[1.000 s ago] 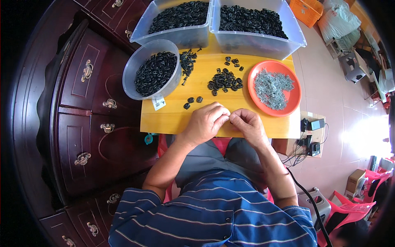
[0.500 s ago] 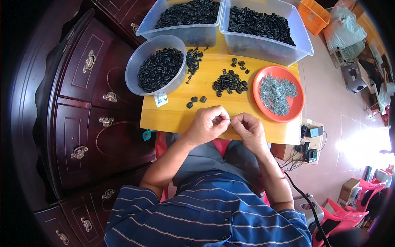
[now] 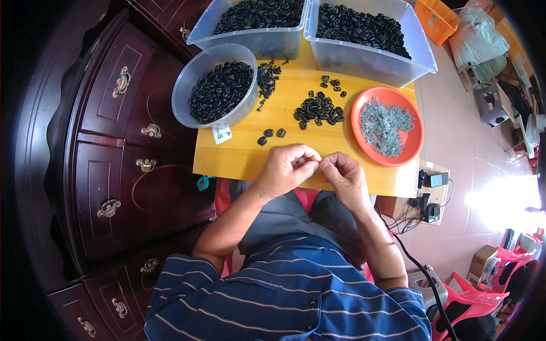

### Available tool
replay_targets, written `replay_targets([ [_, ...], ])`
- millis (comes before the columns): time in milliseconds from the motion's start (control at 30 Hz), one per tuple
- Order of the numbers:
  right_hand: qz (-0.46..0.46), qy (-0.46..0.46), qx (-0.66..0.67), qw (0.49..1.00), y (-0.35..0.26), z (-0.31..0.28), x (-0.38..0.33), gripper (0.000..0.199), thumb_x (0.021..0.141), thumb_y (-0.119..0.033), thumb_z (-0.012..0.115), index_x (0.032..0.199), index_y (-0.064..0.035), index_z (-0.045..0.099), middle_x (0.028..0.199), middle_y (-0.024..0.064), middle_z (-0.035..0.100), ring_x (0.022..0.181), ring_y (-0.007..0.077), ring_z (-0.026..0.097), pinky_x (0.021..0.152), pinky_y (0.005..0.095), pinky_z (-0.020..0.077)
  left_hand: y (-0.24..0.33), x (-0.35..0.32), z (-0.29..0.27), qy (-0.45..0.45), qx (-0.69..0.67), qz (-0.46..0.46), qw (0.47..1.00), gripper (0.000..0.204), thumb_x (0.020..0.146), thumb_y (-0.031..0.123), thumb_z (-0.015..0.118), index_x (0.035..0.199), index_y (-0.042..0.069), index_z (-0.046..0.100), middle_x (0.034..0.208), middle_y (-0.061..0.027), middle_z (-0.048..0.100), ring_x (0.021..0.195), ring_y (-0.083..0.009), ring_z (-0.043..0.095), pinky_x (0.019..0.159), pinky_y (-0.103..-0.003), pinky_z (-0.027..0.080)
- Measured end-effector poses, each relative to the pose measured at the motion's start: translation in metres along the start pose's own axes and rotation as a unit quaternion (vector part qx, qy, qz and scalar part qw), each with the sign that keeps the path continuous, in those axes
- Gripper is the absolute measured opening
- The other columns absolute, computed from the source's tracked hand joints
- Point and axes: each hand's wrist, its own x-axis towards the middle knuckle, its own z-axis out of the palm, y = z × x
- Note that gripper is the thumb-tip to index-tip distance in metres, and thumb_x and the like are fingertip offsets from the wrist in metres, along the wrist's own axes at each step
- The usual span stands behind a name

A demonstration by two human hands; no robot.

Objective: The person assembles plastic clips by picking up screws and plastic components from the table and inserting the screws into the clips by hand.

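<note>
Over the near edge of the yellow table (image 3: 227, 159), my left hand (image 3: 287, 169) and my right hand (image 3: 346, 177) meet fingertip to fingertip. Both are closed in a pinch, and whatever lies between the fingertips is too small and hidden to name. Just beyond my left hand lie a few small black oval parts (image 3: 262, 140). A loose pile of black oval pieces with holes (image 3: 318, 109) is spread past my hands in the middle of the table. To the right, an orange-red plate (image 3: 392, 161) carries a heap of thin silvery metal pieces (image 3: 382, 126).
A round clear tub (image 3: 181, 108) of black parts stands at the left, with dark screw-like pieces (image 3: 267, 79) beside it. Two clear bins (image 3: 250, 44) full of black parts line the back. A dark wooden cabinet (image 3: 102, 170) borders the left; cables and adapters (image 3: 424, 207) lie at right.
My hands stay pinched together at nearly the same spot, with only slight finger shifts. The whole view has tilted a little; the parts on the table look unchanged.
</note>
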Motion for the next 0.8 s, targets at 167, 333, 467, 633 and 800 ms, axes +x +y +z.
replay_targets([
  [167,0.020,-0.019,0.025,0.999,-0.0044,-0.0011,-0.0019,0.017,0.105,-0.019,0.066,0.101,-0.0029,0.068,0.085,-0.0034,0.064,0.077,0.0049,0.057,0.072,0.0224,0.0485,0.0036,0.0004,-0.0018,-0.023,-0.035,-0.034,0.999,0.005,0.098,-0.003,0.064,0.102,-0.001,0.067,0.083,0.0010,0.066,0.073,-0.0041,0.062,0.065,-0.022,0.051],
  [333,-0.005,-0.012,0.073,0.997,-0.0066,0.0029,-0.0005,0.010,0.104,-0.011,0.065,0.109,-0.0026,0.066,0.091,-0.0033,0.064,0.081,0.0046,0.057,0.074,0.0222,0.0488,0.0054,0.0037,-0.0043,-0.006,-0.019,0.000,1.000,0.003,0.100,0.003,0.065,0.099,0.000,0.065,0.076,-0.0005,0.063,0.067,-0.0060,0.058,0.060,-0.024,0.048],
  [467,-0.022,-0.014,0.084,0.996,-0.0045,0.0030,-0.0006,0.012,0.102,-0.003,0.065,0.114,-0.0022,0.063,0.094,-0.0044,0.061,0.084,0.0029,0.056,0.076,0.0211,0.0477,0.0012,0.0030,-0.0031,0.011,0.035,0.026,0.999,0.005,0.101,0.004,0.064,0.098,0.000,0.064,0.074,-0.0037,0.061,0.064,-0.0092,0.056,0.059,-0.028,0.046],
  [633,-0.022,-0.016,0.059,0.998,-0.0031,0.0010,-0.0004,0.015,0.101,-0.001,0.064,0.116,-0.0023,0.062,0.097,-0.0050,0.062,0.085,0.0023,0.056,0.077,0.0205,0.0471,0.0043,0.0035,-0.0020,0.013,0.054,0.023,0.998,0.003,0.100,0.004,0.065,0.098,0.001,0.064,0.073,-0.0044,0.061,0.063,-0.0113,0.056,0.059,-0.029,0.046],
  [800,-0.038,-0.003,0.091,0.995,-0.0027,0.0025,0.0005,0.016,0.101,0.000,0.065,0.117,-0.0029,0.062,0.097,-0.0053,0.062,0.084,0.0020,0.056,0.076,0.0199,0.0467,0.0063,0.0029,-0.0050,-0.015,0.096,0.019,0.995,0.005,0.101,0.004,0.063,0.102,-0.001,0.065,0.082,-0.0045,0.066,0.075,-0.0101,0.063,0.069,-0.027,0.052],
])
